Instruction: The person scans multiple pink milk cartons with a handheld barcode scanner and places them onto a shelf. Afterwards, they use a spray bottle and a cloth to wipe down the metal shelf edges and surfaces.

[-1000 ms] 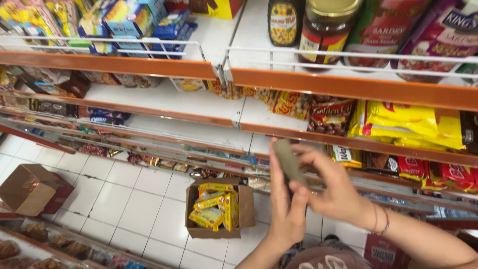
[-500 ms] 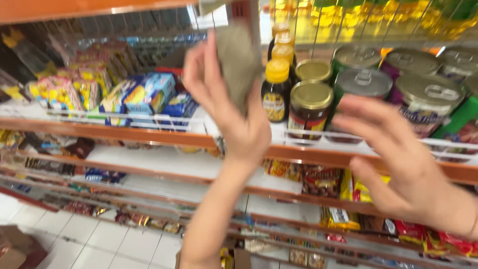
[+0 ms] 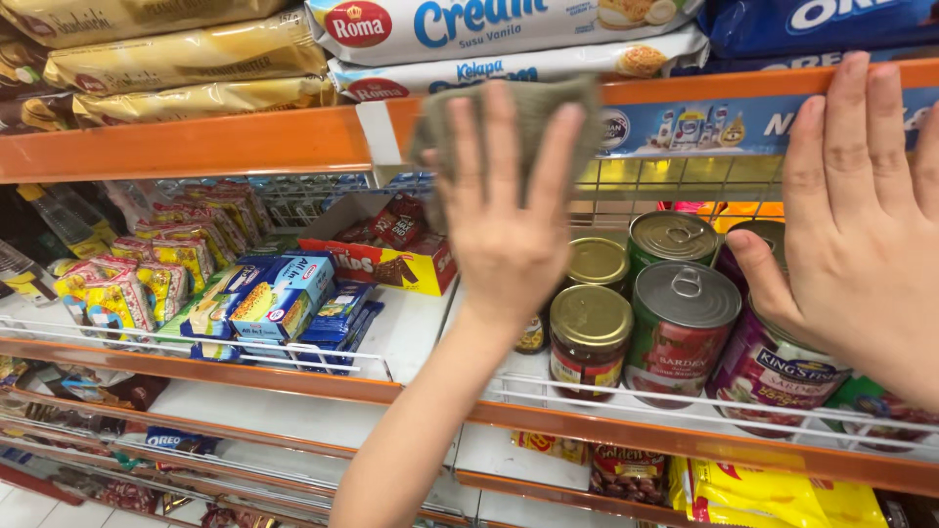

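wiping the orange shelf edge (image 3: pixel 196 142) with a grey-green cloth (image 3: pixel 509 122); left hand (image 3: pixel 504 230) flat, fingers spread wide, pressing the cloth against the lip where orange rail meets the white price strip; right hand (image 3: pixel 861 225) open too, fingers straight, palm laid on the same rail further right, holding nothing, seemingly bracing

judging by the pose, mid-stroke along the rail; continuing calls for steady flat pressure and a sideways slide, keeping the cloth bunched under the palm so as not to slip off the narrow lip

cloth soft, knitted-looking, crumpled at the top edge; rail smooth painted metal, hard-edged; wire guard (image 3: pixel 675 176) behind, thin white rods

below, round tins (image 3: pixel 680 328) with ribbed pull-tab lids, glossy labels; a glass jar (image 3: pixel 589 342) with gold screw cap; left of these, crinkly foil snack packs (image 3: pixel 274 298) and a flat red carton (image 3: pixel 386 259); above the rail, long biscuit packs (image 3: pixel 489 24) in shiny film
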